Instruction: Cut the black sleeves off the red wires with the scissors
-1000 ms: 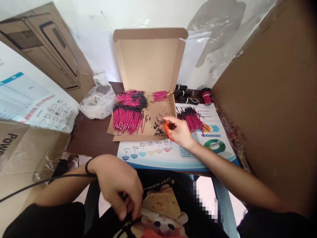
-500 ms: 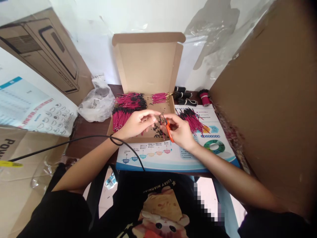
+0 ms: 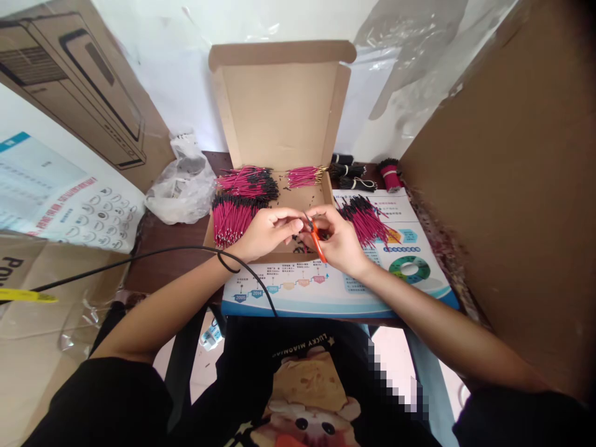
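"Orange-handled snips (image 3: 317,243): which hand has them?"

"The right hand (image 3: 341,243). Its fingers are curled closed around the handles, above the front right part of the open cardboard box (image 3: 279,112)."

"And the left hand (image 3: 269,232)?"

"Just beside it, near the dark tips of the snips, thumb and index finger almost meeting. Whether they pinch a wire, I cannot tell; it is too small."

"Where are the magenta wires (image 3: 229,223)?"

"Inside the box: 2 dense black-ended piles at left, 1 smaller pile at the back right. Another loose pile (image 3: 369,225) lies on the printed sheet (image 3: 298,303), right of the box."

"What else?"

"A translucent plastic bag (image 3: 181,189) left of the box, and tied black bundles (image 3: 349,171) behind the loose pile."
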Action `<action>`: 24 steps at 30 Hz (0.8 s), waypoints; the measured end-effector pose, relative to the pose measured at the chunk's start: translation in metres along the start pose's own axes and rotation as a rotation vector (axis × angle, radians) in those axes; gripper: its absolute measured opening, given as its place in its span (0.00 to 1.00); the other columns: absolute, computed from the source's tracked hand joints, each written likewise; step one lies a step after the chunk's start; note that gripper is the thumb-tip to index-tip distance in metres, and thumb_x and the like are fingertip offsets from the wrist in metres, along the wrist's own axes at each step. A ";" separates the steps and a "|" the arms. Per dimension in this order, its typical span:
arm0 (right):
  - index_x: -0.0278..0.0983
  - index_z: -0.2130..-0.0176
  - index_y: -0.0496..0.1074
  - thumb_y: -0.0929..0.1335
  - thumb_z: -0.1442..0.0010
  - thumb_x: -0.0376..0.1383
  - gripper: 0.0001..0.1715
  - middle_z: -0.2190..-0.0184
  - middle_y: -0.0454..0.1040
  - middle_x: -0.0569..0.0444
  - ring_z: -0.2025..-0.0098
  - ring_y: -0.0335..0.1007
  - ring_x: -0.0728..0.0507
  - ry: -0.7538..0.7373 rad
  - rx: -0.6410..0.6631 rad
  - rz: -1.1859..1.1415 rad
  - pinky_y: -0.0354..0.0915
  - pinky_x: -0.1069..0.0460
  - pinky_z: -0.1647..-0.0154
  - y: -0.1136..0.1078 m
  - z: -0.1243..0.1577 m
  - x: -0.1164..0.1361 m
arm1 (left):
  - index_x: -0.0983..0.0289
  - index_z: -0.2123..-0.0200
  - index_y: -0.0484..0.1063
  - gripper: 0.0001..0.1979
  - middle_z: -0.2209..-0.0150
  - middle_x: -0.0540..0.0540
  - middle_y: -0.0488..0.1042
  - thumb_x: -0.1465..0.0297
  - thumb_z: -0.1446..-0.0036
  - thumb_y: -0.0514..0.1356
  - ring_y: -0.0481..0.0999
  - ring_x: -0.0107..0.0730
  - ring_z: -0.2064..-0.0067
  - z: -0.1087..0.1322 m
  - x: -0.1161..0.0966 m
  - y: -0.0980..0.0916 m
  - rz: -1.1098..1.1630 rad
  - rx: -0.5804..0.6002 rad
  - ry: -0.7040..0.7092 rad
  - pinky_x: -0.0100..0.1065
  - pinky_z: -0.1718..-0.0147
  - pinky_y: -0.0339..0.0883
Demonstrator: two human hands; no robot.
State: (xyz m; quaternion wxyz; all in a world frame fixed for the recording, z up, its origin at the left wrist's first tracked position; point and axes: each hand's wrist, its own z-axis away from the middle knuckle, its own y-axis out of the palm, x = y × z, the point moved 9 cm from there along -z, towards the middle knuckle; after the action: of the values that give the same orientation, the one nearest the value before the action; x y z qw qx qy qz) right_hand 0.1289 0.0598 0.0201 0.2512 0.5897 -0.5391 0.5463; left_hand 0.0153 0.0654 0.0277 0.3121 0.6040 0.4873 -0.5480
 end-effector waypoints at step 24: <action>0.36 0.63 0.75 0.65 0.39 0.45 0.16 0.77 0.72 0.53 0.74 0.65 0.48 -0.281 -0.122 0.741 0.59 0.54 0.73 -0.018 0.006 0.043 | 0.65 0.70 0.76 0.10 0.72 0.54 0.76 0.63 0.44 0.62 0.70 0.23 0.74 0.004 -0.031 -0.017 -0.305 -0.230 0.344 0.26 0.78 0.62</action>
State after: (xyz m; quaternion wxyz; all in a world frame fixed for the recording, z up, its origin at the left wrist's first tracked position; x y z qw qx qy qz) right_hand 0.1400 0.0446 0.0633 -0.0046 0.4084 -0.7758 0.4810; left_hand 0.0002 0.0593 0.0599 0.2051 0.5685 0.6777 -0.4190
